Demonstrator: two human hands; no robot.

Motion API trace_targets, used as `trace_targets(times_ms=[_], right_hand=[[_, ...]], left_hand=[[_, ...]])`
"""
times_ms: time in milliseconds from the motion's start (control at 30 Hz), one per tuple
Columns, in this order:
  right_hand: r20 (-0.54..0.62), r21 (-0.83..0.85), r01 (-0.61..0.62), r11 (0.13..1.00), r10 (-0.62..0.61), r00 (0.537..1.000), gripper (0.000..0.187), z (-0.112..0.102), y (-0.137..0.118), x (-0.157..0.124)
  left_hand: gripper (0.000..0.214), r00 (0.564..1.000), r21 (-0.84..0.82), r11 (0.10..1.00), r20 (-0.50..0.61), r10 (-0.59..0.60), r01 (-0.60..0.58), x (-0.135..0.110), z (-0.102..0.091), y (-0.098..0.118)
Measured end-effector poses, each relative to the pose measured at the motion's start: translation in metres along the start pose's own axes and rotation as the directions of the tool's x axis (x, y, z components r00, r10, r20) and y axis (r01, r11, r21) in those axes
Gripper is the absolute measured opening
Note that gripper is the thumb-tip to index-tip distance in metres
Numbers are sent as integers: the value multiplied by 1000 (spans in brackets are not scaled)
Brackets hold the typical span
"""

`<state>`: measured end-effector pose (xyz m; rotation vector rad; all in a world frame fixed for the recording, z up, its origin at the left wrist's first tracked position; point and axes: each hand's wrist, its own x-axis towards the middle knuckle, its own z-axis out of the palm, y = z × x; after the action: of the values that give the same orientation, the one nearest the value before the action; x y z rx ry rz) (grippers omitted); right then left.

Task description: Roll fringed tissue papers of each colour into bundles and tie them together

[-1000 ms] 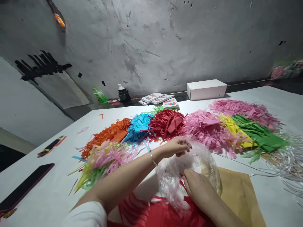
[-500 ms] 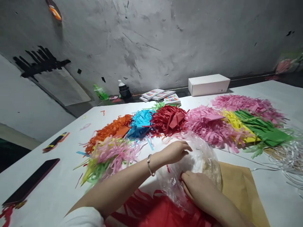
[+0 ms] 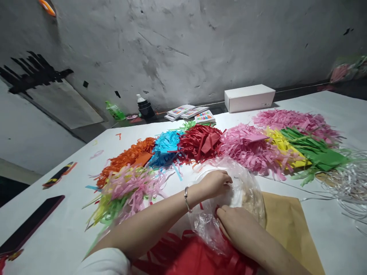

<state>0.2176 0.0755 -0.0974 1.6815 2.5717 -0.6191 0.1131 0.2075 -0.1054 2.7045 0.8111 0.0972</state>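
My left hand (image 3: 214, 183) pinches the upper edge of a clear plastic bag (image 3: 246, 189) lying on the white table (image 3: 327, 229). A silver bracelet circles that wrist. My right hand (image 3: 236, 225) grips the bag's lower crumpled part, fingers curled into the plastic. The bag rests partly on a brown paper envelope (image 3: 289, 225). Red fringed paper (image 3: 195, 256) lies under my forearms at the near edge.
Piles of cut paper fringe span the table: orange (image 3: 126, 158), blue (image 3: 164, 147), red (image 3: 200, 141), pink (image 3: 249, 149), yellow, green (image 3: 315, 151). A mixed pink-green pile (image 3: 123, 191) lies left. A dark phone (image 3: 31, 225) sits far left, a white box (image 3: 249, 97) at the back, white ribbon (image 3: 348, 187) right.
Both hands have stayed on the bag, and my right hand has shifted slightly up along the plastic. The camera view has drifted a little.
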Motion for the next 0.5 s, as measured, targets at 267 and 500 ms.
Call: trace_targets(times_ms=[267,500], right_hand=[[-16,-1,0,1000,0,1000,23,4,3,1],[-8,8,17,1000,-17,1000,24,1,2,1]], left_hand=[[18,999,52,998,4,44,-44,1,6,4],[17,1000,57,998,-20,15,-14,-6,11,2]])
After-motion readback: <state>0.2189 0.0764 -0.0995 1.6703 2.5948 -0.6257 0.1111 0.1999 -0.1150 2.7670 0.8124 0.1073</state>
